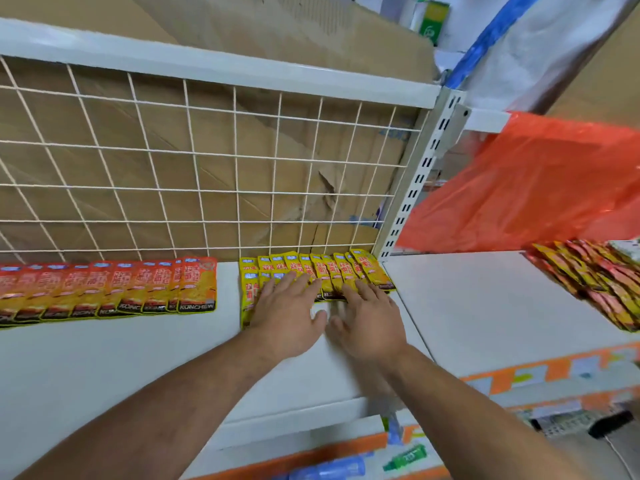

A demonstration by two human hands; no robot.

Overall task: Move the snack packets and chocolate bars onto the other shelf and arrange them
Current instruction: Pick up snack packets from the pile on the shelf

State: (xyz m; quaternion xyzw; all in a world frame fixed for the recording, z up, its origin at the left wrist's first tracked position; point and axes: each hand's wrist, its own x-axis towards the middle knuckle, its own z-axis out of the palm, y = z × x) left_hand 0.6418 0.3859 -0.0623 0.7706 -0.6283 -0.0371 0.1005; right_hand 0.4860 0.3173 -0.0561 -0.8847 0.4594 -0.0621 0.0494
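One head-worn view was all I had: wide-angle, facing forward and down, sitting close over the white shelf (pixel 121 358).

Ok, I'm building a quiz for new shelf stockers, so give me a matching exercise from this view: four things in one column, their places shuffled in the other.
Things
1. orange packets
2. yellow packets
3. mixed packet pile
4. red plastic sheet

Places
A. on the right shelf, at the picture's edge
B. under the left hand and right hand
C. left, in a row along the wire grid
D. above the right shelf

Pairs: 1-C, 2-B, 3-A, 4-D.
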